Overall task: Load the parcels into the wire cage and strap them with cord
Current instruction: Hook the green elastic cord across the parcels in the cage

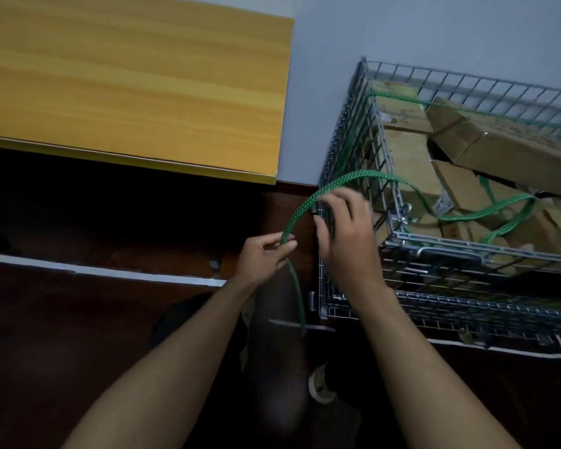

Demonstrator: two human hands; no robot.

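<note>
At the near left wall of the wire cage [347, 131], low beside the counter [127, 85]: one green cord [305, 202], one left grip [266, 254], one right grip [344, 231]. Left grip: thumb and fingertips pinching the cord, with a loose tail hanging from the pinch toward the floor. Right grip: fingers curled against the cage's left wall over something dark; I cannot tell from here whether it grasps wire, a fitting, or nothing. Cord, long axis: from the pinch it rises far and bends right in an arc over the right grip, reaches the cage wall, and drops onto the parcels [499, 140] inside; whether it passes over the rim or through the mesh I cannot tell. A second run crosses the far part of the cage. Parcels: loaded, stacked unevenly. Governing relation, as I judge it: the wall lies right of the pinch, with the right grip between them and nearer the wire, so the tail must travel rightward to tie off.
</note>
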